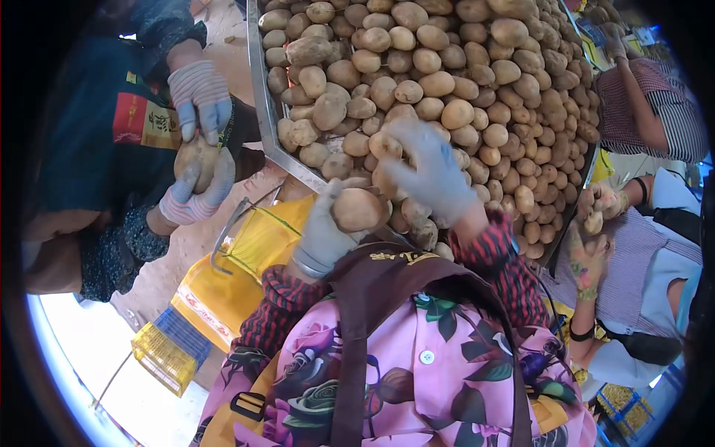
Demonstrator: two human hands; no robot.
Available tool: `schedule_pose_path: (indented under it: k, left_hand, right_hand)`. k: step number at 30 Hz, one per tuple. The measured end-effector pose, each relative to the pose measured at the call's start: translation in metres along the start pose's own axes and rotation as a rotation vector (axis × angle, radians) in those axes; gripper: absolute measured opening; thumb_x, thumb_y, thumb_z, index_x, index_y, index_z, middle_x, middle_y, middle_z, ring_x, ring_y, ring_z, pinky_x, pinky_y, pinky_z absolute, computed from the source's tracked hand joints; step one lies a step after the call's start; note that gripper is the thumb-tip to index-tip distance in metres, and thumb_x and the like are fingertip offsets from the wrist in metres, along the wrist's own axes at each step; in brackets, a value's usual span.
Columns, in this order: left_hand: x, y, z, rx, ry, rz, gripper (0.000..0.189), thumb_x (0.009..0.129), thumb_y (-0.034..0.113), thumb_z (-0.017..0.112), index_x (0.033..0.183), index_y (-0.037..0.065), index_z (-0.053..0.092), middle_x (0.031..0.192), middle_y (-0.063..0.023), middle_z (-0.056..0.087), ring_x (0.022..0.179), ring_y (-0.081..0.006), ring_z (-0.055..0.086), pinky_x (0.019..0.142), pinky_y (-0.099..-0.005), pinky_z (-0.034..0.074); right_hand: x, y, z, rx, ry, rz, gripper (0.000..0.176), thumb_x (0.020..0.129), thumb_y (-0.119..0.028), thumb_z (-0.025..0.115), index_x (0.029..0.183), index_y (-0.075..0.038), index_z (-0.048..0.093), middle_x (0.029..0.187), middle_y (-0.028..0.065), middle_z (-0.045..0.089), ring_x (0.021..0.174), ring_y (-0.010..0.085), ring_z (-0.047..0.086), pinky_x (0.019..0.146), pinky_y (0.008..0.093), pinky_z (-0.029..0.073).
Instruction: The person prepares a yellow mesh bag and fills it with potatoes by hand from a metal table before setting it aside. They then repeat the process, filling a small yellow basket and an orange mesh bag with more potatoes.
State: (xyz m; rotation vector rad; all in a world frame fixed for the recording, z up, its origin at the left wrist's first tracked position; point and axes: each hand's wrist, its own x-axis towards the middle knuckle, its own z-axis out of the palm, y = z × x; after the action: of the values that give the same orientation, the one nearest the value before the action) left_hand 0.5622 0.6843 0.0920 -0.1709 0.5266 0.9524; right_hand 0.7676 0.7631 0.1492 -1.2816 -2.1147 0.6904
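Note:
My left hand (pixel 322 235), in a grey glove, is shut on a brown potato (pixel 357 210) and holds it just off the near edge of the heap. My right hand (pixel 432 177), also gloved and motion-blurred, lies with spread fingers on top of the potato heap (pixel 447 82); its fingertips touch a potato (pixel 385 145). The heap fills a large metal tray (pixel 264 112) in front of me. My plaid sleeves and floral apron fill the bottom of the view.
A yellow mesh sack (pixel 246 261) hangs open on a wire frame below my left hand. At left, a co-worker's striped gloves (pixel 199 97) hold a potato (pixel 195 158). At right, another person's patterned gloves (pixel 592 238) hold small potatoes.

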Motion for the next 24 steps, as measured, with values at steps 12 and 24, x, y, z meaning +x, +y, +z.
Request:
schedule_pose_path:
  k: [12,24]
  left_hand:
    - [0.028,0.024,0.010,0.030,-0.153,-0.066,0.057,0.100,0.040,0.048,0.145,0.006,0.041,0.139,-0.0204,0.051,0.125,-0.0373,0.053,0.100,-0.0543,0.050]
    - [0.010,0.022,0.019,-0.236,-0.305,-0.164,0.055,0.103,0.042,0.044,0.145,0.007,0.041,0.141,-0.0252,0.049,0.116,-0.0404,0.060,0.091,-0.0509,0.057]
  right_hand:
    - [0.015,0.029,-0.013,-0.050,-0.039,0.257,0.051,0.069,-0.016,0.072,0.119,-0.009,0.064,0.119,0.0186,0.059,0.114,0.0367,0.056,0.097,0.0455,0.046]
    - [0.088,0.059,-0.008,-0.709,-0.199,0.331,0.039,0.087,-0.020,0.059,0.124,-0.013,0.055,0.120,0.0157,0.060,0.104,0.0379,0.065,0.086,0.0481,0.053]
